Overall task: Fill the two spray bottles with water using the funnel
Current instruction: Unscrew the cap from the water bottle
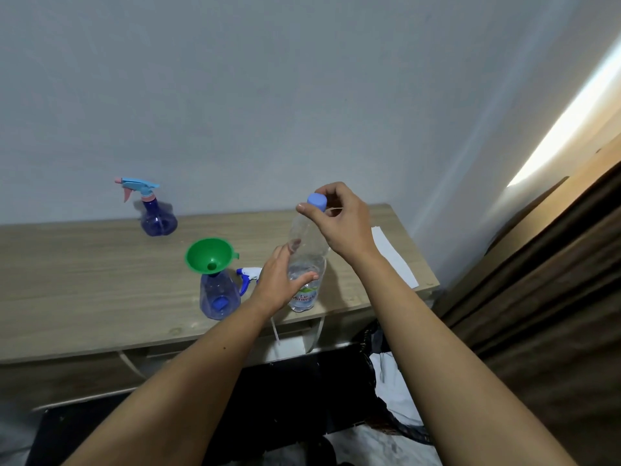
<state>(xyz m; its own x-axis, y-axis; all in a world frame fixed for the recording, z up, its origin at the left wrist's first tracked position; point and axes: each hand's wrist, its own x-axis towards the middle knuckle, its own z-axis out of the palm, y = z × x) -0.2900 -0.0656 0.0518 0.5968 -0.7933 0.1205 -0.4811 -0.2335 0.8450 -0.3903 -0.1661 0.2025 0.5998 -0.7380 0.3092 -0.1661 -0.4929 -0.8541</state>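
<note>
Water bottle (304,264), clear thin plastic with a printed label low on its body, is standing upright on the bench (84,280) and looking mostly empty, with only a little water showing in the lower part. It is probably handling light and soft-walled, so a hard squeeze would likely be denting it and pushing water out once the cap is off; holding it around the middle, where the left hand (279,284) is wrapping it with thumb in front and fingers behind, seems the safest place. Directly above that grip, the right hand (336,220) is pinching the blue cap (317,201) between thumb and fingertips; whether it is loosening or tightening cannot be told.

Just left of the left-hand grip, the near spray bottle (218,297), translucent blue and headless, is standing with the green funnel (209,255) sitting in its neck, ready to be taking the pour. Between that bottle and the grip, a blue-and-white spray head (248,275) is lying on the bench. Well beyond and to the left, the second spray bottle (158,216) is standing near the wall with its blue and pink trigger head on, so it is likely needing unscrewing before filling. To the right of the grips, a white paper strip (393,253) is lying flat.
</note>
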